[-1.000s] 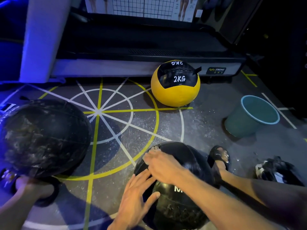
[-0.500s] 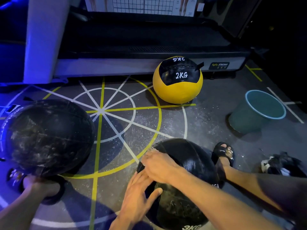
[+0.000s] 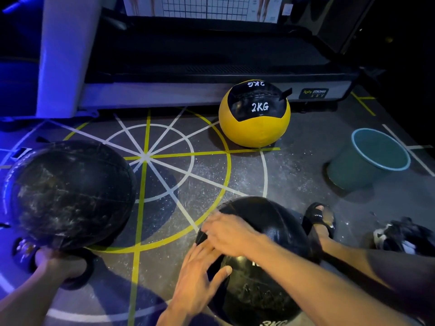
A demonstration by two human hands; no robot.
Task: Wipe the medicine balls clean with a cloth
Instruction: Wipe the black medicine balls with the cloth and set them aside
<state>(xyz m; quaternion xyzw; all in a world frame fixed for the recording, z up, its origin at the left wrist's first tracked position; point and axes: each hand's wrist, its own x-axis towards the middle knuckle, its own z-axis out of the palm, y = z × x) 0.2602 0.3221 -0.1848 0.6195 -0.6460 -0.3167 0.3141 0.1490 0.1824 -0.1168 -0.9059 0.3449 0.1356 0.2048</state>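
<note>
The black 3KG medicine ball [image 3: 266,267] lies in front of the yellow 2KG medicine ball [image 3: 254,114], its lower edge cut off by the frame. Both hands lie flat-fingered on its left side, the right hand [image 3: 229,234] overlapping the left hand [image 3: 197,276]'s fingertips; whether a cloth sits beneath them cannot be told. Since half a second ago, the hands have barely shifted.

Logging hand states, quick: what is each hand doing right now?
Left hand: open, flat on the black ball.
Right hand: open, resting on the same ball; no cloth visible.
</note>
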